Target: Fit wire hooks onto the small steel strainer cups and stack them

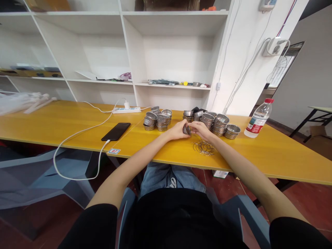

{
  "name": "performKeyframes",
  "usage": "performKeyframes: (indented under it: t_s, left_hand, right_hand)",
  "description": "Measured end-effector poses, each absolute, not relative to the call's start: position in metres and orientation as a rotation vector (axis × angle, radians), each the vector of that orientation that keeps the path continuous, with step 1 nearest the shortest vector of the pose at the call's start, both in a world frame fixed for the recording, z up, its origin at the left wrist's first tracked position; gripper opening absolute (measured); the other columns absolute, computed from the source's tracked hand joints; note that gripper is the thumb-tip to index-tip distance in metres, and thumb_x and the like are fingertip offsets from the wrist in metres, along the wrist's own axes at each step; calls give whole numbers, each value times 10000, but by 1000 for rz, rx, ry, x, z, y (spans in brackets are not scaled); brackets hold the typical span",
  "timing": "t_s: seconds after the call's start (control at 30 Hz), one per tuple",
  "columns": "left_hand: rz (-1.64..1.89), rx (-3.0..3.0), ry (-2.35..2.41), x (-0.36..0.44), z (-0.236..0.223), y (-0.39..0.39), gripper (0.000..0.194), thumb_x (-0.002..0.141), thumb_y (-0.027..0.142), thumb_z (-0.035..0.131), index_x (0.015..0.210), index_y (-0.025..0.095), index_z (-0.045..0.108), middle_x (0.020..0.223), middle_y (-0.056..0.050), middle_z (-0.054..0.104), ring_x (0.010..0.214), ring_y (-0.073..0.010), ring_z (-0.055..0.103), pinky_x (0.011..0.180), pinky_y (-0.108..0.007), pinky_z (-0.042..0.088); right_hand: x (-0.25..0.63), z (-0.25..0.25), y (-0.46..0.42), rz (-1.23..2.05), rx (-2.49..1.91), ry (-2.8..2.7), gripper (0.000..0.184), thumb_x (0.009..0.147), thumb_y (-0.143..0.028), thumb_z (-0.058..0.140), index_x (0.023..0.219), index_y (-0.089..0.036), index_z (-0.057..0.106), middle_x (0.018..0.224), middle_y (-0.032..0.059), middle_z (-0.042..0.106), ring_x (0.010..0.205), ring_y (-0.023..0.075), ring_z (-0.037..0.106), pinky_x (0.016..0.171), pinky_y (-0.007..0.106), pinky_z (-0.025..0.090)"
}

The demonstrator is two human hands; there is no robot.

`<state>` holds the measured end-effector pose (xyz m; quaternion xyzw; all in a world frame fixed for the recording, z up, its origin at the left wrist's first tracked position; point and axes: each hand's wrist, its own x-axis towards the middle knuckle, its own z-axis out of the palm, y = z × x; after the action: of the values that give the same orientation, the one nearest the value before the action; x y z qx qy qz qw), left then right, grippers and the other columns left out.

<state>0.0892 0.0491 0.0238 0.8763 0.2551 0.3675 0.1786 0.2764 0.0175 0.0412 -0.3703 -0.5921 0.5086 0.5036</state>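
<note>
A small metal strainer cup [186, 130] is tilted on its side in my left hand [178, 130], whose fingers curl around it just above the yellow table [135, 152]. My right hand [201, 130] meets it from the other side, its fingers pinched together at the cup's rim; whatever they hold is too small to make out. Below my right hand lies a loose heap of thin wire rings [204, 148]. Stacked perforated metal cups [163, 119] stand to the left of my hands. More stacks of such cups [220, 124] are behind and right of my right hand.
A water bottle [258, 119] with a red cap stands at the right. To the left are a black phone [116, 131] on a white charging cable [55, 152] and a power strip [127, 110]. White shelves [171, 86] rise behind the table. A plastic bag [20, 102] lies far left.
</note>
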Motion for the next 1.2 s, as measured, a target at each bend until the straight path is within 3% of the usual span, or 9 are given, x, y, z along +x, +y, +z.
performKeyframes:
  t_s: [0.37,1.2]
  left_hand:
    - [1046,2429,726,90,22,53,609,651,381,872,1028,235,416,841,52,571,732,-135,530,672,-254,411]
    - [1025,2483,795,91,27,50,591,651,383,869,995,237,412,831,44,567,757,-166,540,671,-266,371]
  right_hand:
    - [275,37,21,1218,-903,-1467,526,585,-486,961,561,-179,535,584,-37,449,572,87,348,531,269,280]
    - [276,35,25,1165,-844,-1541,464,603,-458,957,622,-165,598,618,-10,547,566,93,400,541,279,268]
